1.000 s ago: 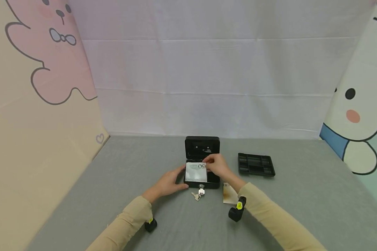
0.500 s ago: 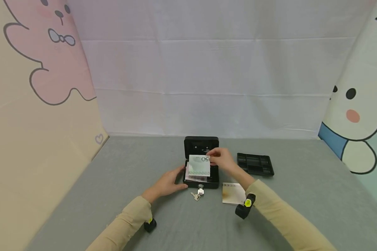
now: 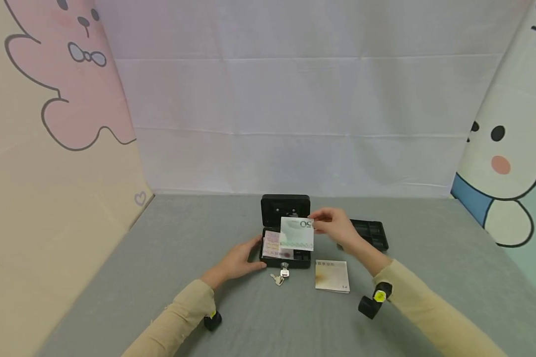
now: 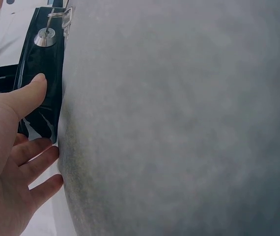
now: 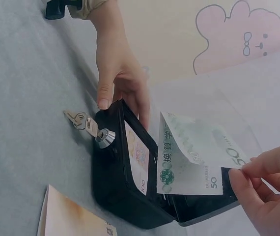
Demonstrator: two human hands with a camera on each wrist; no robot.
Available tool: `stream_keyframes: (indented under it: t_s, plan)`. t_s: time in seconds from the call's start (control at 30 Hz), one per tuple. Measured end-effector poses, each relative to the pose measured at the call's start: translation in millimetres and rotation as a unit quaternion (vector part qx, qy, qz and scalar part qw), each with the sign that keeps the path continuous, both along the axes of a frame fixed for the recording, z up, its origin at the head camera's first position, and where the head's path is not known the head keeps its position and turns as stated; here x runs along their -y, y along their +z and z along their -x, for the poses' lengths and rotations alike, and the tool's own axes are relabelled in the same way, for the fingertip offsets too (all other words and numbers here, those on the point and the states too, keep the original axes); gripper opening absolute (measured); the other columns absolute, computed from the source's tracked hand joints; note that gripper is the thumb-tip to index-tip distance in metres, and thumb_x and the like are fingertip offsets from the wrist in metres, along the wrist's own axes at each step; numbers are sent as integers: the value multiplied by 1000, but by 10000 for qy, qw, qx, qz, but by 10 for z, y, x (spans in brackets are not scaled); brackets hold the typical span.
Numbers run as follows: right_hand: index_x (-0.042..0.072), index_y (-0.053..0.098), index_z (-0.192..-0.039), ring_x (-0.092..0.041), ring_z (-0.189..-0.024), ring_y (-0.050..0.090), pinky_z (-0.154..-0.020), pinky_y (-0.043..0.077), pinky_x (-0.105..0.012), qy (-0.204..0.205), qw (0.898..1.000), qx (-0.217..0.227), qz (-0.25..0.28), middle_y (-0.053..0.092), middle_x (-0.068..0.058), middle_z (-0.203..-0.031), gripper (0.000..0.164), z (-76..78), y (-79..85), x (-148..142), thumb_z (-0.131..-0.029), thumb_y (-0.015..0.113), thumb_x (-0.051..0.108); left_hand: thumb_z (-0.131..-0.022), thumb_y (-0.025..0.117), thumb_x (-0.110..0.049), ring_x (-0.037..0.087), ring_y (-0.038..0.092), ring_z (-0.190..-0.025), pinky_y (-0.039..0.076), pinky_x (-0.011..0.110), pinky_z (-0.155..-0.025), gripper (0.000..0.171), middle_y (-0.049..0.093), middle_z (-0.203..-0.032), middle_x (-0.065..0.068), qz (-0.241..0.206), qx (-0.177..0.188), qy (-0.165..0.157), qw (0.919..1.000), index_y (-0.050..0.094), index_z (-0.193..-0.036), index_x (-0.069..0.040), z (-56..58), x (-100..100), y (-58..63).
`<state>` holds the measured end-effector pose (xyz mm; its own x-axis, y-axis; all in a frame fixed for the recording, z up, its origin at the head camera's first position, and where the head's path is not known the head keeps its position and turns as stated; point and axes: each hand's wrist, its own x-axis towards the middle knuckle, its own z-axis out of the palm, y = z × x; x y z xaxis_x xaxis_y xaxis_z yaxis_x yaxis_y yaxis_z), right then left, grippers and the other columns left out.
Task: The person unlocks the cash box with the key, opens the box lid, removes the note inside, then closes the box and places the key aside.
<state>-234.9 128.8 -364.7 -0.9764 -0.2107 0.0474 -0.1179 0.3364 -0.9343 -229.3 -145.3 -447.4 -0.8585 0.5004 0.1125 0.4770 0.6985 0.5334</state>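
My right hand (image 3: 339, 229) pinches the edge of a folded green 50 banknote (image 3: 296, 234), held over the right half of a black cash box (image 3: 272, 264). In the right wrist view a flap of the note (image 5: 191, 179) stands partly unfolded. The box's lid (image 3: 270, 209) is raised at the back. Inside, at the left, lie pinkish 100 banknotes (image 3: 272, 243), partly covered in the head view. My left hand (image 3: 235, 260) rests against the box's left end, its thumb on the front face and its fingers loosely extended at the side. A key sits in the front lock (image 4: 45, 37).
Spare keys (image 3: 278, 279) hang from the lock key onto the grey cloth. A folded cream-and-brown banknote bundle (image 3: 332, 275) lies right of the box. Behind my right forearm is a black compartment tray (image 3: 376, 233). A white cloth backdrop (image 3: 250, 163) closes the far side.
The 50 banknote has been lifted from the box's left side and moved right, uncovering the pinkish notes. My right arm has shifted right, exposing the cream bundle. My left hand has stayed put.
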Motion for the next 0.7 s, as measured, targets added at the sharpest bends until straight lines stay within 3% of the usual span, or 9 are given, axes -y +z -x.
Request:
stream_keyframes:
  t_s: [0.3,0.57,0.7]
  plan:
    - [-8,59,-106,-19,-86,60,-71,53,-27,84,9999,-84,-75,60,-20,-103,22,-218,27,-391,-87,56,2,-81,69,-27,31,46,-119,39,42,-97,72,48,-130,19,31,-87,-85,9999,35,-135,5,9,-8,-4]
    - [-11,57,-105,-8,-81,60,-69,53,-27,-137,9997,-102,-200,60,-21,-103,22,-446,-7,-741,-87,56,1,-81,69,-26,30,46,-119,38,42,-98,72,48,-130,20,64,-21,-30,10000,35,-135,6,1,-20,6]
    - [-10,57,-106,-10,-82,60,-71,54,-30,-289,9989,-38,-361,60,-20,-103,23,-475,-107,-918,-88,56,4,-81,69,-26,30,46,-119,38,42,-97,73,48,-130,20,67,34,-9,10000,34,-135,7,-7,-24,17]
